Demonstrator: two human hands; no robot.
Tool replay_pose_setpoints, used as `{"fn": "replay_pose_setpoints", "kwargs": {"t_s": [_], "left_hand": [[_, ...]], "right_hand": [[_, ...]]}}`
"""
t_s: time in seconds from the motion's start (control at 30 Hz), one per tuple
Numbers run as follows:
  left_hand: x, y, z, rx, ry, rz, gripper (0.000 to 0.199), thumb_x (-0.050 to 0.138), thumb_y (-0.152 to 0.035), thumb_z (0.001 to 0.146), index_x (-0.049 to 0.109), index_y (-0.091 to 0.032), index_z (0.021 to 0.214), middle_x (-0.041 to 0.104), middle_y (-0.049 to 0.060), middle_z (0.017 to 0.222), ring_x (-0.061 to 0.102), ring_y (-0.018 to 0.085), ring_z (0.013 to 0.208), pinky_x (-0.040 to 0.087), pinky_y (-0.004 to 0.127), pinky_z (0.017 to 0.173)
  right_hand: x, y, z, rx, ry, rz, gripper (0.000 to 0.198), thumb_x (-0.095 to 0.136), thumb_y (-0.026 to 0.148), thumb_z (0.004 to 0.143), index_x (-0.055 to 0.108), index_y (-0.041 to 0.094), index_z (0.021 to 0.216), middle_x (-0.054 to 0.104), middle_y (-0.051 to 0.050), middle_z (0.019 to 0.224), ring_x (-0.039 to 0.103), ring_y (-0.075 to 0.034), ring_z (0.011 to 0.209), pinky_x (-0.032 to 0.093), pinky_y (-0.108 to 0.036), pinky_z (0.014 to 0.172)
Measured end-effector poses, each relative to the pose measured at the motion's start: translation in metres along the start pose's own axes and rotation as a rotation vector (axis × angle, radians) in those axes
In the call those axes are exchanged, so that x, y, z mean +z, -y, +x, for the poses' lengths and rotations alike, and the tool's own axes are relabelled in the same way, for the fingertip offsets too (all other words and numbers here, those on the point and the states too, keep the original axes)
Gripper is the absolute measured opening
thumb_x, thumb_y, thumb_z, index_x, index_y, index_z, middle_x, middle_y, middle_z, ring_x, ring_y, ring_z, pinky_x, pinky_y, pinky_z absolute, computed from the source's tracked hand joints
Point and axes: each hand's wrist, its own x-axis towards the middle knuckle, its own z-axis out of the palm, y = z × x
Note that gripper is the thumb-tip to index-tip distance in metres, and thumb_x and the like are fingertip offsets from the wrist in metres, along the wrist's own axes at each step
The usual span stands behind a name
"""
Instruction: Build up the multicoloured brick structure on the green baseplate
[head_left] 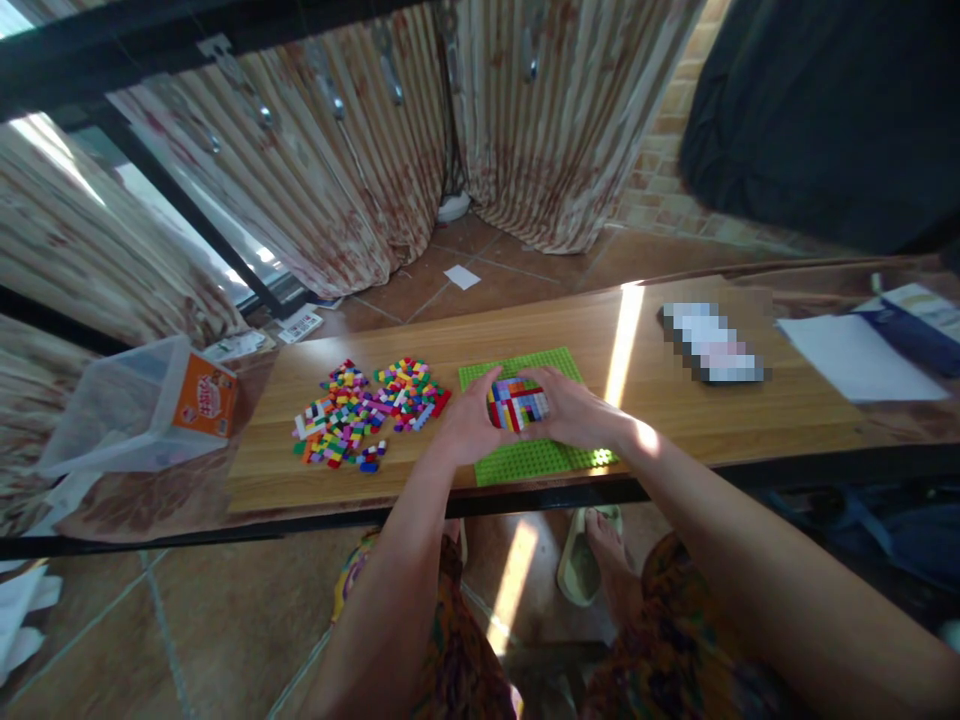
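A multicoloured block of toy bricks (pixel 517 404), with red, blue, yellow, grey and white pieces showing, is at the green studded baseplate (pixel 525 464). My left hand (pixel 471 420) grips the block's left side, thumb and fingers curved around it. From the right, my right hand (pixel 566 405) closes on the opposite side. Whether the block is pressed onto the baseplate or held just above it, I cannot tell. Left of the plate, loose toy bricks (pixel 341 425) of many colours lie in a spread heap on the wooden board.
The wooden board (pixel 450 340) lies across a low table. A clear plastic bin (pixel 142 420) with an orange label stands at the left. Toward the right are a blurred-out dark-edged object (pixel 712 343) and white papers (pixel 855 360). Curtains (pixel 360 180) hang behind the table.
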Motion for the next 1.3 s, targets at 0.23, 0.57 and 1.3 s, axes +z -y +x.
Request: {"fn": "replay_pose_setpoints", "kwargs": {"t_s": [0.23, 0.57, 1.3], "left_hand": [[0.004, 0.005, -0.003, 0.003, -0.063, -0.114, 0.097, 0.085, -0.025, 0.059, 0.043, -0.02, 0.147, 0.055, 0.015, 0.141, 0.057, 0.03, 0.123, 0.042, 0.046, 0.108], [-0.003, 0.007, -0.007, -0.262, -0.115, -0.362, 0.072, 0.075, -0.021, 0.07, 0.051, -0.013, 0.138, 0.06, 0.017, 0.132, 0.066, 0.015, 0.08, 0.054, 0.03, 0.074], [0.001, -0.013, 0.002, -0.589, -0.136, -0.625, 0.031, 0.072, -0.005, 0.067, 0.06, -0.012, 0.094, 0.061, -0.006, 0.057, 0.054, 0.008, 0.047, 0.048, 0.021, 0.055]], "right_hand": [[0.002, -0.004, 0.001, -0.005, -0.008, 0.005, 0.082, 0.085, 0.034, 0.061, 0.052, 0.02, 0.134, 0.058, -0.012, 0.126, 0.06, -0.029, 0.112, 0.047, -0.044, 0.098], [-0.001, -0.016, -0.003, 0.039, -0.041, 0.166, 0.087, 0.08, 0.04, 0.07, 0.042, 0.017, 0.145, 0.06, -0.016, 0.13, 0.063, -0.03, 0.112, 0.049, -0.046, 0.097], [0.005, -0.018, 0.001, 0.075, -0.055, 0.111, 0.069, 0.07, 0.033, 0.078, 0.048, 0.014, 0.141, 0.056, -0.019, 0.132, 0.066, -0.025, 0.095, 0.054, -0.039, 0.086]]}}
